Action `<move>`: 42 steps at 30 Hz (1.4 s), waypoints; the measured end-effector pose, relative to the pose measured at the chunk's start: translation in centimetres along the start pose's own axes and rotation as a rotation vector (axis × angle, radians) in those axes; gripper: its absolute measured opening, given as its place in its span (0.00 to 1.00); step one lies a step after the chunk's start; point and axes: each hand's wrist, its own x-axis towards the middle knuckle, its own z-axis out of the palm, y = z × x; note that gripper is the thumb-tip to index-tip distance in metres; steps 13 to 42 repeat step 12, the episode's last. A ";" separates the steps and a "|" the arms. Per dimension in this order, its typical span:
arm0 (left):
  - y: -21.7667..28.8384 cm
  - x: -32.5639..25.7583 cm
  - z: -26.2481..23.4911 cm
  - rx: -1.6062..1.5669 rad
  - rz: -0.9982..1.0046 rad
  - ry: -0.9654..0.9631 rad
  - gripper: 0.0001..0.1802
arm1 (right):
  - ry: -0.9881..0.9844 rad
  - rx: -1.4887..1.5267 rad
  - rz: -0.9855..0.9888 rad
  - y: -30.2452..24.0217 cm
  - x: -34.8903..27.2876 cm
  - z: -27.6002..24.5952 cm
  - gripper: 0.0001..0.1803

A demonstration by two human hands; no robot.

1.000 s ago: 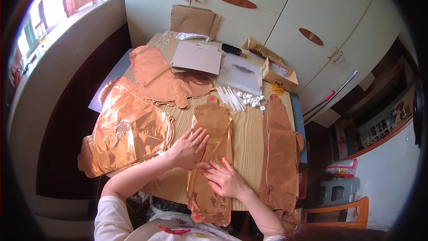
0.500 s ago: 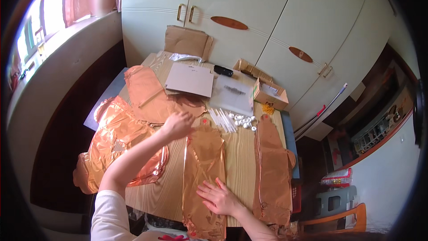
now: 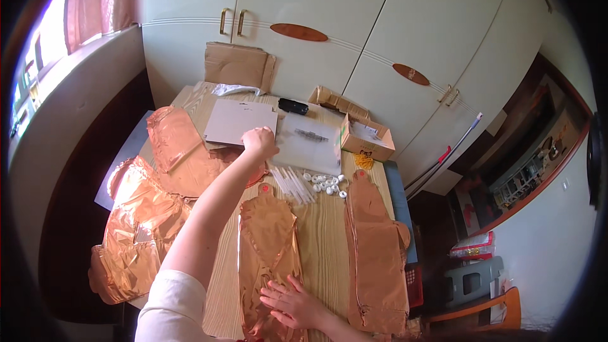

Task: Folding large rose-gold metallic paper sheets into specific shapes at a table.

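My left hand [image 3: 260, 142] reaches out over the near right corner of a flat pale box [image 3: 237, 120]. Its fingers are curled in, and what they hold, if anything, is hidden. My right hand [image 3: 292, 304] lies flat with spread fingers on a long copper-coloured foil balloon [image 3: 269, 231], deflated and folded, in the middle of the table. Beyond that balloon's top end lie several thin white sticks [image 3: 292, 185] and a cluster of small white plastic pieces [image 3: 326, 183].
More flat foil balloons lie at left, one crinkled [image 3: 133, 228] and one smoother [image 3: 174, 142]; another folded balloon [image 3: 378, 253] is at right. Farther back are a clear plastic sheet [image 3: 308, 145], a black object [image 3: 293, 106], an open carton [image 3: 368, 138] and yellow strands [image 3: 363, 161].
My left hand has moved away from the middle balloon's top end, forward to the pale box's corner. My right hand stays flat on the balloon. The view has shifted slightly.
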 end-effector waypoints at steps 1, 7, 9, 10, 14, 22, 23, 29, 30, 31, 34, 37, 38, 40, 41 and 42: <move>-0.2 0.6 0.4 0.008 -0.026 -0.012 0.29 | -0.006 0.008 -0.001 0.0 0.1 0.0 0.25; 0.4 1.8 -1.5 -0.101 -0.043 -0.195 0.26 | -0.001 -0.005 0.017 -0.1 0.0 -0.4 0.24; -0.5 2.5 -1.0 -0.127 -0.022 -0.172 0.25 | -0.002 -0.007 0.015 -0.2 0.1 -0.4 0.24; -1.1 3.1 -0.8 -0.131 0.022 -0.151 0.25 | -0.003 -0.009 0.013 -0.2 0.2 -0.4 0.24; -2.0 4.6 0.6 -0.141 0.115 -0.119 0.25 | 0.008 -0.009 0.005 0.0 0.1 -0.1 0.24; -2.0 4.6 0.6 -0.141 0.115 -0.119 0.25 | 0.008 -0.009 0.005 0.0 0.1 -0.1 0.24; -2.0 4.6 0.6 -0.141 0.115 -0.119 0.25 | 0.008 -0.009 0.005 0.0 0.1 -0.1 0.24; -2.0 4.6 0.6 -0.141 0.115 -0.119 0.25 | 0.008 -0.009 0.005 0.0 0.1 -0.1 0.24; -2.0 4.6 0.6 -0.141 0.115 -0.119 0.25 | 0.008 -0.009 0.005 0.0 0.1 -0.1 0.24; -2.0 4.6 0.6 -0.141 0.115 -0.119 0.25 | 0.008 -0.009 0.005 0.0 0.1 -0.1 0.24; -2.0 4.6 0.6 -0.141 0.115 -0.119 0.25 | 0.008 -0.009 0.005 0.0 0.1 -0.1 0.24; -2.0 4.6 0.6 -0.141 0.115 -0.119 0.25 | 0.008 -0.009 0.005 0.0 0.1 -0.1 0.24; -2.0 4.6 0.6 -0.141 0.115 -0.119 0.25 | 0.008 -0.009 0.005 0.0 0.1 -0.1 0.24; -2.0 4.6 0.6 -0.141 0.115 -0.119 0.25 | 0.008 -0.009 0.005 0.0 0.1 -0.1 0.24; -2.0 4.6 0.6 -0.141 0.115 -0.119 0.25 | 0.008 -0.009 0.005 0.0 0.1 -0.1 0.24; -2.0 4.6 0.6 -0.141 0.115 -0.119 0.25 | 0.008 -0.009 0.005 0.0 0.1 -0.1 0.24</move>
